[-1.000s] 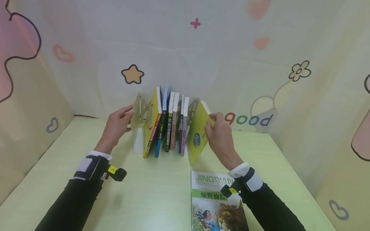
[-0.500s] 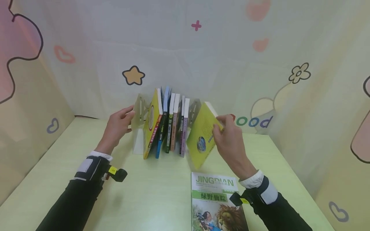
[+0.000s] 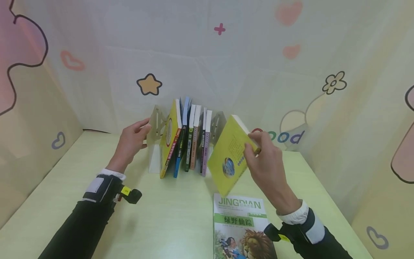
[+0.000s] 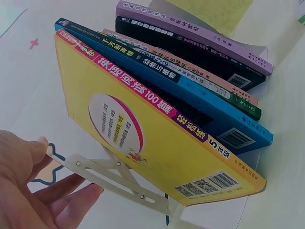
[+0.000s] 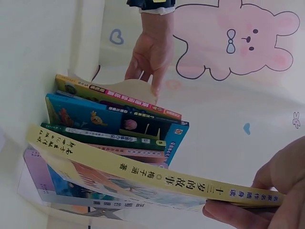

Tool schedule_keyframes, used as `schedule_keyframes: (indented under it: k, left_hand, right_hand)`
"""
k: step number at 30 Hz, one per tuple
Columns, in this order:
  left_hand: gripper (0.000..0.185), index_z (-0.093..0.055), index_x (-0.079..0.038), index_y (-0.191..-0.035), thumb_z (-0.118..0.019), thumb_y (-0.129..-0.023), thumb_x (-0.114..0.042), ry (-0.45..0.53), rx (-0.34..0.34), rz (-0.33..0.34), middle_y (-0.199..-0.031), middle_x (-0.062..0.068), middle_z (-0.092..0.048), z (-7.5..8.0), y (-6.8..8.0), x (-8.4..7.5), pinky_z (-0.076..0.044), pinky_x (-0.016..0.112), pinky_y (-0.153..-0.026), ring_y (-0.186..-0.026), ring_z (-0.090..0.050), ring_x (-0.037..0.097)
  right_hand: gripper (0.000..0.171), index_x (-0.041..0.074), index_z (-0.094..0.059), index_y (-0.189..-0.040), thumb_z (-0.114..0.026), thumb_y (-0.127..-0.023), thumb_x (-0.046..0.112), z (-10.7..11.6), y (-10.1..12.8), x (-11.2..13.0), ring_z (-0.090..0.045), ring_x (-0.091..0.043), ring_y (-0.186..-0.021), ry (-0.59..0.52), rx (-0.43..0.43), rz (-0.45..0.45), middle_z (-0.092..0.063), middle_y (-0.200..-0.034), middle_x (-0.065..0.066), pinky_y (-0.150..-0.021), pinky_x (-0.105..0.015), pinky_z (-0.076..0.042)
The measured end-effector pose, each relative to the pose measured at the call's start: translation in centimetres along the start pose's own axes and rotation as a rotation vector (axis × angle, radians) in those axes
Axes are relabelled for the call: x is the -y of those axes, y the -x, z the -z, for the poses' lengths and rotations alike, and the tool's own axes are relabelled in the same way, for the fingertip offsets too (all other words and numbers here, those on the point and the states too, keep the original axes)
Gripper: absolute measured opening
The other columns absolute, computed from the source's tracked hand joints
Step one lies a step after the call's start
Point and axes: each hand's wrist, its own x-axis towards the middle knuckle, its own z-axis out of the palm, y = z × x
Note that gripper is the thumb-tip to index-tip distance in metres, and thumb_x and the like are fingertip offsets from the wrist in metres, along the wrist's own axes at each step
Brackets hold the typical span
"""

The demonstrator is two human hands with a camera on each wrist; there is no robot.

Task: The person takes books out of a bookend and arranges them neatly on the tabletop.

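Note:
My right hand [image 3: 267, 163] pinches a yellow paperback book [image 3: 230, 149] by its upper right edge, thumb on the near cover. The book tilts right of the row, its lower corner overlapping the top of a flat book in the head view. Its yellow spine [image 5: 143, 174] shows in the right wrist view. At the row's left end, my left hand [image 3: 130, 142] holds the edge of a pale bookend plate [image 4: 112, 183], thumb on one side and fingers on the other. Beside that plate leans a yellow workbook [image 4: 138, 124], then a blue book [image 4: 200, 100] and several thinner books.
A grey right bookend plate [image 3: 219, 126] stands behind the purple-spined book [image 3: 206, 151]. On the table [image 3: 155, 216] at the front lies a picture-covered book [image 3: 239, 223] with a green title band. A printed cloth wall [image 3: 194, 54] rises behind.
My right hand has drawn the yellow paperback rightward and toward me, away from the right bookend plate, tilting it further. My left hand has stayed at the left plate.

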Motion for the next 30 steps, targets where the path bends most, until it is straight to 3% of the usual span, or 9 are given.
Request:
schedule_keyframes:
  k: [15,30]
  left_hand:
    - [0.052,-0.041,-0.021,-0.16,-0.048,-0.111,-0.036,-0.023,-0.017,-0.003,-0.157,0.019,-0.045,-0.2,0.0,-0.2,-0.054,0.053,-0.099,-0.136,-0.052,0.042]
    - [0.059,-0.039,-0.015,-0.16,-0.047,-0.11,-0.044,-0.102,0.043,0.01,-0.156,0.021,-0.045,0.4,-0.3,-0.4,-0.055,0.049,-0.098,-0.132,-0.054,0.044]
  right_hand:
    - [0.028,-0.008,-0.056,-0.123,-0.064,-0.097,-0.003,1.2,0.7,1.4,-0.068,-0.023,-0.068,-0.01,0.002,0.004,-0.07,-0.123,-0.023,-0.046,-0.022,-0.047]
    - [0.025,-0.005,-0.058,-0.121,-0.064,-0.097,-0.004,1.6,2.2,2.2,-0.063,-0.016,-0.063,-0.066,0.04,-0.033,-0.071,-0.125,-0.02,-0.048,-0.022,-0.049]
